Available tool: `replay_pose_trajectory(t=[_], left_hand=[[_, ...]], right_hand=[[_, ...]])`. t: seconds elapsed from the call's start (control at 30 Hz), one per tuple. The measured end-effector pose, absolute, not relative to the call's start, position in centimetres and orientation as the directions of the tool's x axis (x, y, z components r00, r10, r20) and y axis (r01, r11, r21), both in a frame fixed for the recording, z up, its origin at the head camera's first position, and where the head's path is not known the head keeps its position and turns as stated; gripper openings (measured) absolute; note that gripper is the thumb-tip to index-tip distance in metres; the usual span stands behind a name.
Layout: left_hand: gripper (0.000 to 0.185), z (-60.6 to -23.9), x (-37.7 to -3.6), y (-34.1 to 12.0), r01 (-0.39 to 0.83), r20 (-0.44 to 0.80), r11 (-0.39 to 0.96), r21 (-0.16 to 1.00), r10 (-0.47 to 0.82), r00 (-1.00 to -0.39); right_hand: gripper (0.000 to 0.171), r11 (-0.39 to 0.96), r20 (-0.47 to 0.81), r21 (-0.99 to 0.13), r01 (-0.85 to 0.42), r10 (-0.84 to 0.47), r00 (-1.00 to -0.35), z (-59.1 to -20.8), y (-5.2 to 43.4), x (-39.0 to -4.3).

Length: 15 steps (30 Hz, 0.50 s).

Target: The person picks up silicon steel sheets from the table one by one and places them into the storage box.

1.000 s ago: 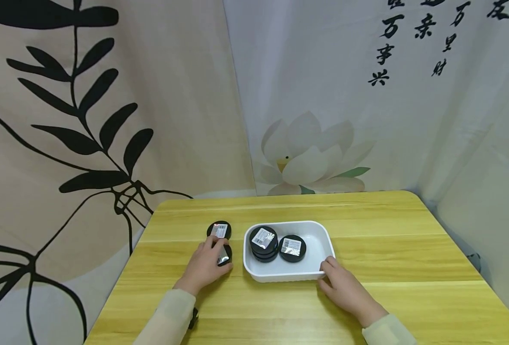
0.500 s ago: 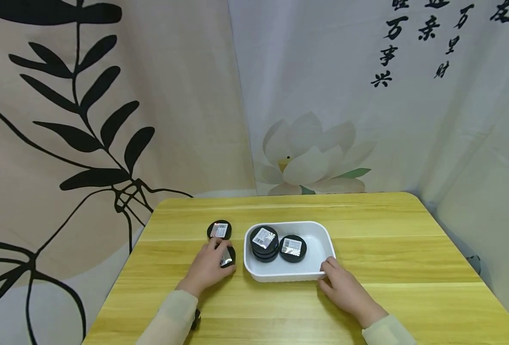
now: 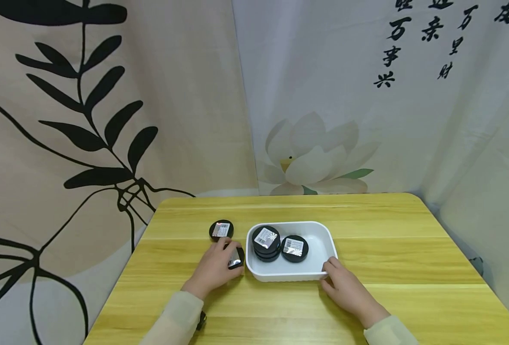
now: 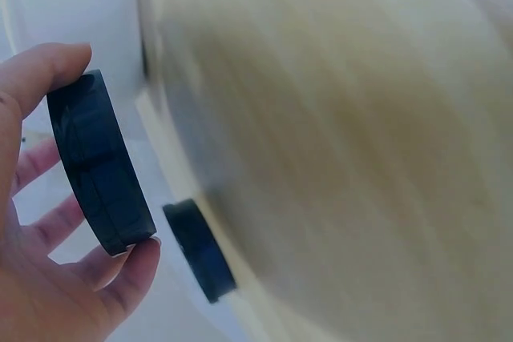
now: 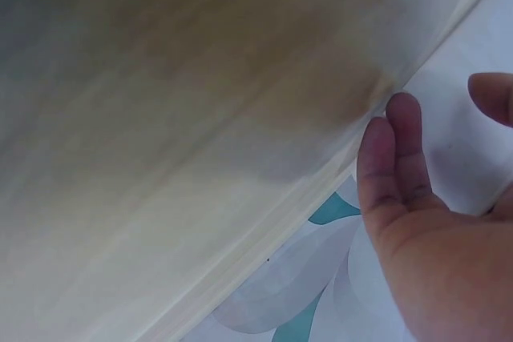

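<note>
Your left hand point(image 3: 214, 268) has a round black tin point(image 3: 236, 258) pinched between thumb and fingertips, just off the left wall of the white tray point(image 3: 290, 275) and low over the table point(image 3: 410, 249); the left wrist view shows that tin point(image 4: 100, 166) edge-on, thumb on one side of its rim, fingers curled round the other. Count the tins with me: one in your grip, and one more lying flat on the table point(image 3: 221, 230) just behind your fingers, silver label up. Inside the tray there is a stack at the left end point(image 3: 266, 243), at least two tins high, though the exact number in it can't be told from here, and a single tin point(image 3: 294, 248) lying right beside it, touching or nearly so. The right half of the tray floor is bare white. Your right hand point(image 3: 346, 290) sits at the tray's near right corner, fingers fairly straight and resting against the rim, nothing clasped in it; the right wrist view shows those fingers point(image 5: 393, 166) extended and relaxed. So that's two hands, one tray, two tins outside it, and a stack plus one inside. Printed curtains point(image 3: 108, 120) hang behind the table.
</note>
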<state>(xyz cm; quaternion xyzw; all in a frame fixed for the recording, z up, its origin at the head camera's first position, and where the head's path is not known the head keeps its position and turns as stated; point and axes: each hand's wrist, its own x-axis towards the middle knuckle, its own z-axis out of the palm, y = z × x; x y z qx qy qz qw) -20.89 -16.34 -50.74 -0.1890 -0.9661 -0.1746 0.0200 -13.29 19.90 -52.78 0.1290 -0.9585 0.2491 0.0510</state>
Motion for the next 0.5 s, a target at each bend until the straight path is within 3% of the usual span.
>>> replay_pose_trajectory(t=[0.5], left_hand=[[0.060,-49.66,-20.72,-15.54,0.431,0.164,0.869,0.242,0.402,-0.901]], right_hand=[[0.013,0.843,0.152,-0.468,-0.266,-0.220,-0.964,-52.86,19.96,-13.36]])
